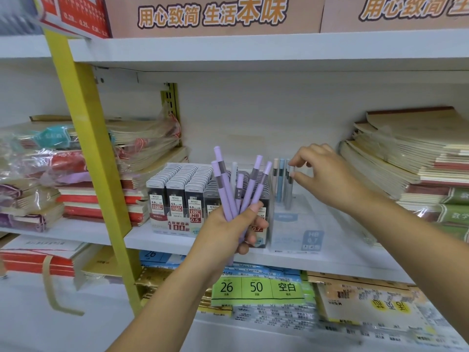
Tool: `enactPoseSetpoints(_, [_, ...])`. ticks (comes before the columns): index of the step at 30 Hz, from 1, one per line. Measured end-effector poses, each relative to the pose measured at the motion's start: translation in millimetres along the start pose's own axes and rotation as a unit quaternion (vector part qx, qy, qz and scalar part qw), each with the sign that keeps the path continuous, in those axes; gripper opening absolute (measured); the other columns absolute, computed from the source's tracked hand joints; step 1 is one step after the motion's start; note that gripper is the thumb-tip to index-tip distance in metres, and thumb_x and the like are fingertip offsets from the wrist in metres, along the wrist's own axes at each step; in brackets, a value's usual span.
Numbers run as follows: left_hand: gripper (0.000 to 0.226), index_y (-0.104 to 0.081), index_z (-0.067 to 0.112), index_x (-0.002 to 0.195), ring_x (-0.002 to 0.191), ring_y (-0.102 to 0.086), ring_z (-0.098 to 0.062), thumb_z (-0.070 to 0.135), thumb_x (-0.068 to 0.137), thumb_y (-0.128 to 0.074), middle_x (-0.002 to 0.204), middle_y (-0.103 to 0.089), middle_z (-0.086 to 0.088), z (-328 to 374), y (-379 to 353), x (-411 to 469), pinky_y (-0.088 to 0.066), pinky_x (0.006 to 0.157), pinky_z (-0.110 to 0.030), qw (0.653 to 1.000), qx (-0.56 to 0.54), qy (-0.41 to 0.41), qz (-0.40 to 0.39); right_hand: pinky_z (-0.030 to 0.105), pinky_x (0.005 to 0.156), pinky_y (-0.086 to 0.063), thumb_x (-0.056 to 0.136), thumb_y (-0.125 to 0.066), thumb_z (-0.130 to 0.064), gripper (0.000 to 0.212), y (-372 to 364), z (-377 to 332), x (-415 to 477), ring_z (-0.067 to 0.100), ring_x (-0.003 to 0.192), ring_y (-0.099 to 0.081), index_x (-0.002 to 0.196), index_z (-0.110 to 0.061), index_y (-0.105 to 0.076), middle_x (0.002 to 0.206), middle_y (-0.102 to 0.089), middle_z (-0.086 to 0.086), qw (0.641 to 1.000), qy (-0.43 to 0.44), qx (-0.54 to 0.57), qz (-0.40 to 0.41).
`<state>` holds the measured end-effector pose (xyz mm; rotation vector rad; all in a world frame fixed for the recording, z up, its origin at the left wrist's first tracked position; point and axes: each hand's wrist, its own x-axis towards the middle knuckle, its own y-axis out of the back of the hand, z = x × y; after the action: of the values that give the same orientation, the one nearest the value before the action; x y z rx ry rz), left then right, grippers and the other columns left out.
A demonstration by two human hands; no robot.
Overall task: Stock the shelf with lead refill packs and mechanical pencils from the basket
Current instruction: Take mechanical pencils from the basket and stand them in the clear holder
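Pencils: purple mechanical pencils (223, 196) upright, fanned, left hand (228, 232) grip wrapped round their lower ends | right hand (327, 174) pinches grey pencil (288, 194) at its cap in clear display box (297, 229) | box stands just right of the bundle and farther back; right hand nearer | lead refill packs (175, 191) left of box.

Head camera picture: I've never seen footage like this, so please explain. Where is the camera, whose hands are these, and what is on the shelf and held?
No machine here: a person wears one camera on the head, looking down at their bare hands. The left hand grips a bunch of purple pencils. The right hand pinches the top of a grey pencil standing in a clear stand. On the shelf beside it sit rows of lead refill packs, with notebooks stacked at both sides.
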<state>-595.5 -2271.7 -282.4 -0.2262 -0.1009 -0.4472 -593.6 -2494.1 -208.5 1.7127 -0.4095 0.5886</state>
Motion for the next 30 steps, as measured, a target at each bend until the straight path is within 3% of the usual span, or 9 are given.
enactPoseSetpoints(4, [0.018,-0.070,0.015,0.108,0.055,-0.055,-0.011,0.027,0.097,-0.062,0.080,-0.074,-0.005,3,0,0,-0.041,0.044,-0.021,1.000,-0.010,-0.002,-0.011,0.025,0.085,-0.035,0.093,-0.060,-0.029,0.018,4,-7,-4,0.010,0.100,-0.044,0.110,-0.024,-0.065,0.101,-0.052,-0.008,0.997,-0.001,0.005,0.071])
enactPoseSetpoints(6, [0.017,-0.070,0.016,0.108,0.054,-0.055,-0.011,0.027,0.098,-0.061,0.079,-0.073,-0.005,5,0,0,-0.041,0.044,-0.021,1.000,-0.009,-0.007,-0.021,0.021,0.079,-0.040,0.094,-0.057,-0.031,0.014,7,-21,-9,0.003,0.088,-0.054,0.106,-0.030,-0.064,0.092,-0.060,-0.015,0.985,-0.015,0.153,0.082])
enactPoseSetpoints(8, [0.018,-0.070,0.016,0.109,0.054,-0.054,-0.011,0.027,0.099,-0.061,0.078,-0.072,-0.004,6,-2,0,-0.040,0.044,-0.021,0.999,-0.003,-0.012,-0.030,0.021,0.076,-0.049,0.093,-0.060,-0.031,0.015,11,-39,-13,0.003,0.082,-0.065,0.108,-0.031,-0.064,0.085,-0.071,-0.010,0.938,-0.049,0.343,0.016])
enactPoseSetpoints(11, [0.020,-0.069,0.015,0.111,0.054,-0.054,-0.012,0.027,0.099,-0.060,0.078,-0.072,-0.004,6,-7,0,-0.041,0.044,-0.021,0.999,0.004,-0.015,-0.043,0.019,0.066,-0.049,0.092,-0.063,-0.026,0.017,10,-51,-18,0.006,0.076,-0.070,0.109,-0.030,-0.063,0.082,-0.075,-0.006,0.906,-0.057,0.418,-0.034])
enactPoseSetpoints(16, [0.019,-0.065,0.015,0.111,0.054,-0.057,-0.012,0.029,0.099,-0.058,0.083,-0.076,-0.007,6,-8,-2,-0.042,0.044,-0.022,0.999,0.008,-0.015,-0.039,0.024,0.057,-0.049,0.095,-0.058,-0.010,0.015,21,-41,-15,0.012,0.066,-0.069,0.100,-0.024,-0.058,0.078,-0.074,-0.002,0.871,-0.083,0.476,0.086])
enactPoseSetpoints(18, [0.019,-0.063,0.012,0.111,0.050,-0.055,-0.011,0.027,0.100,-0.057,0.082,-0.076,-0.007,6,-6,-2,-0.041,0.042,-0.022,0.999,0.007,-0.011,-0.029,0.022,0.055,-0.049,0.096,-0.057,-0.010,0.018,35,-27,-11,0.016,0.068,-0.070,0.099,-0.027,-0.052,0.080,-0.074,0.000,0.873,-0.070,0.458,0.152])
enactPoseSetpoints(20, [0.018,-0.060,0.011,0.111,0.048,-0.053,-0.010,0.025,0.102,-0.055,0.082,-0.077,-0.008,6,-5,-1,-0.039,0.041,-0.021,1.000,0.008,-0.014,-0.022,0.024,0.059,-0.049,0.095,-0.059,-0.014,0.021,45,-14,-7,0.015,0.071,-0.070,0.096,-0.031,-0.047,0.080,-0.073,-0.001,0.899,-0.051,0.396,0.177])
enactPoseSetpoints(24, [0.017,-0.057,0.013,0.113,0.049,-0.053,-0.011,0.026,0.103,-0.053,0.085,-0.077,-0.009,7,-5,1,-0.039,0.041,-0.022,0.999,0.018,-0.022,-0.014,0.028,0.067,-0.050,0.090,-0.066,-0.021,0.022,38,2,3,0.009,0.077,-0.068,0.093,-0.031,-0.046,0.077,-0.070,-0.004,0.967,-0.051,0.205,0.140])
enactPoseSetpoints(30, [0.016,-0.060,0.014,0.110,0.050,-0.055,-0.009,0.027,0.102,-0.055,0.087,-0.078,-0.008,6,-5,2,-0.041,0.042,-0.022,0.999,0.035,-0.025,-0.016,0.016,0.063,-0.043,0.090,-0.066,-0.024,0.019,3,15,6,0.008,0.078,-0.063,0.096,-0.021,-0.049,0.085,-0.066,-0.007,0.989,-0.028,0.114,0.089])
